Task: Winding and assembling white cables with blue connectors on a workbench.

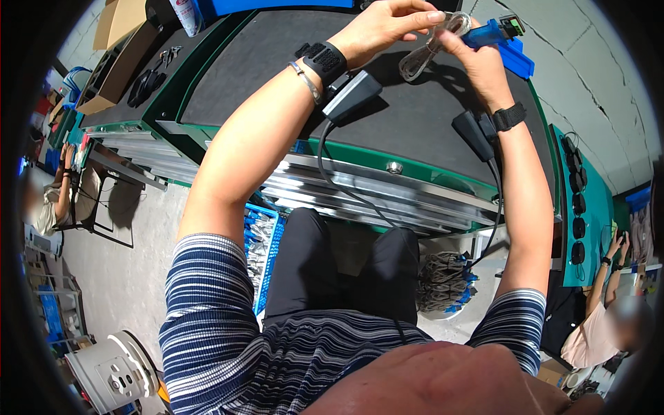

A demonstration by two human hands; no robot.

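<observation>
Grey translucent looped cable [434,47] with its green-tipped blue plug [486,34], up above the dark matte surface [249,62]: my right hand [488,69] closes on it, my left hand [387,29] half-curls at the loops, grip unclear. Coiling looks done; tied, I can't tell; it's not yet set down.
</observation>
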